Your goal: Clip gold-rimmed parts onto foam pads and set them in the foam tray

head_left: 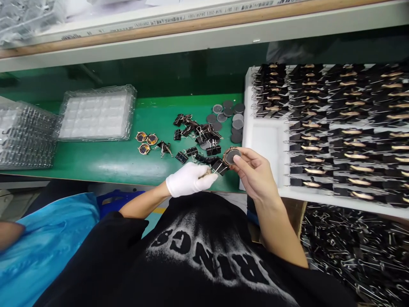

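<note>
My left hand (188, 180), in a white glove, pinches the wire handles of a black binder clip (220, 167). Bare, my right hand (257, 175) grips a gold-rimmed watch case (227, 158) with a dark grey disc (234, 156) on its upper face, the thumb pressing on the disc. The clip's jaws are close to the case's rim; whether they touch it I cannot tell. Loose binder clips (201, 135) lie just beyond both hands, and grey round discs (220, 116) are scattered behind them. Three gold-rimmed watch cases (144, 148) rest together on the left, beside another clip (164, 148).
A white tray (266, 147) with rows of clipped pieces stands at right. Below it is a box full of binder clips (351, 251). Clear plastic trays (97, 113) are stacked at left. A shelf edge (191, 40) overhangs the green table (96, 160). A person in blue (60, 230) is at lower left.
</note>
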